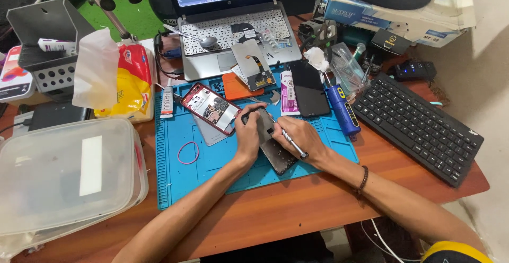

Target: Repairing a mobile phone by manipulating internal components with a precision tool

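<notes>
Left hand: the left hand (249, 133) has its grip clamped on the upper end of a dark phone (271, 145), fingers curled over the top edge.
Right hand: the right hand (299, 138) has its grip closed on a slim metal screwdriver (289, 141), its tip touching the phone's back.
Phone: lies tilted on the blue mat (175, 181) between both hands, its lower end sticking out toward the worktop (297, 204) edge.
Phones opened: two more, a red-framed one (209, 106) just left of the hands, another against the laptop (233, 24).
Black screen panel: one (309, 88), above the right hand.
Keyboards: one separate black keyboard (419, 125), well to the right.
Rubber band: one, pink (188, 152), on the mat.
Plastic box: one, clear (66, 173), far left.
</notes>
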